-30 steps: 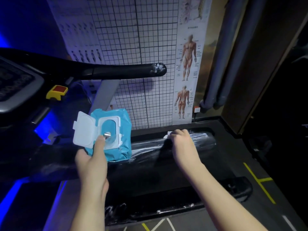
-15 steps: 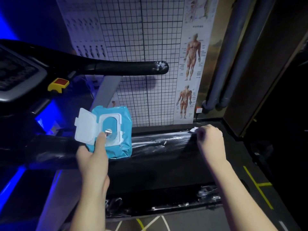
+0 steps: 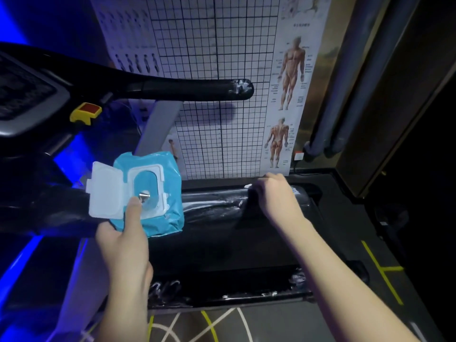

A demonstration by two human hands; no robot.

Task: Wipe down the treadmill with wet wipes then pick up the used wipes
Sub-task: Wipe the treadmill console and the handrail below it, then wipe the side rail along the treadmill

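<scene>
Both grasp: your left hand (image 3: 123,243) holds the wipes pack (image 3: 170,193), your right hand (image 3: 274,196) presses a wipe (image 3: 247,186) on the treadmill (image 3: 214,211).

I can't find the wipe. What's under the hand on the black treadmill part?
An edge of a white wipe peeks out beside the right hand, on the treadmill cover. The hand hides the rest of it.

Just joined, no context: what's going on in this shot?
A person is wiping down a treadmill. The left hand holds a teal wet-wipe pack with its white lid flipped open. The right hand presses a white wipe, mostly hidden under the fingers, onto the treadmill's glossy black front cover. Wet streaks show on the cover between the two hands.
</scene>
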